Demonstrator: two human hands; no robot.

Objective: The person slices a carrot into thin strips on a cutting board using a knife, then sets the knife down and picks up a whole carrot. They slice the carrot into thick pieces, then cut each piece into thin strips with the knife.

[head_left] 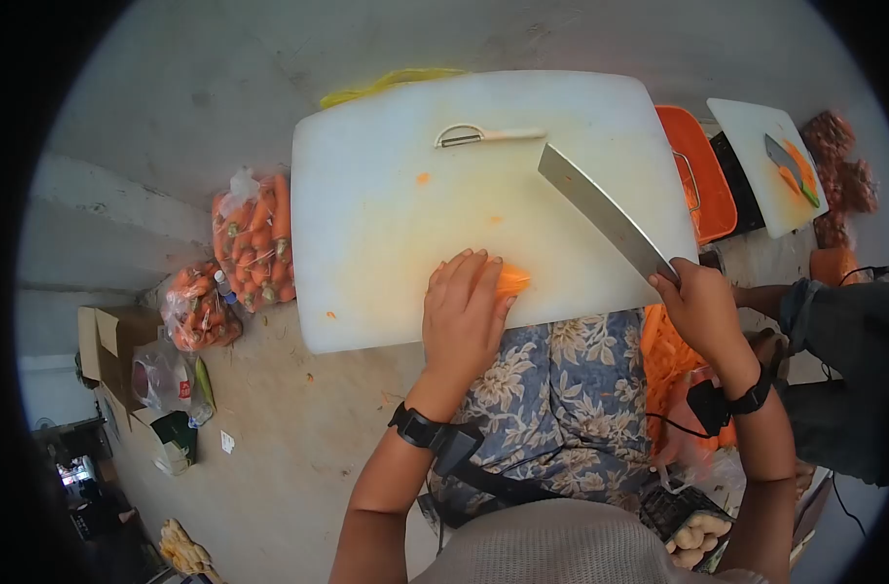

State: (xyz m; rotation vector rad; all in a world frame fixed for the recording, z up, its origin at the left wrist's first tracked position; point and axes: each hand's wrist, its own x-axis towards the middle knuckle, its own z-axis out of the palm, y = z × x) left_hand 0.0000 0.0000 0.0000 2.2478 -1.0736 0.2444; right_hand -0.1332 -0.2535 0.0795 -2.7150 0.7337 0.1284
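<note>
My left hand (464, 307) presses down near the front edge of the white cutting board (366, 214), its fingers together over a small stack of sliced carrot (511, 280). Part of the stack is hidden under the fingers. My right hand (699, 307) is closed around the handle of a cleaver (600, 209), whose broad blade points up and left over the board's right half, apart from the carrot. A white peeler (488, 135) lies at the back of the board. Small carrot scraps (423, 178) dot the surface.
Bags of carrots (259, 243) stand left of the board, near a cardboard box (118, 355). On the right are an orange tub (697, 175) and a second board (746, 146) with a knife (783, 156). A person's leg (843, 389) is close on the right, and potatoes (699, 537) sit in a crate.
</note>
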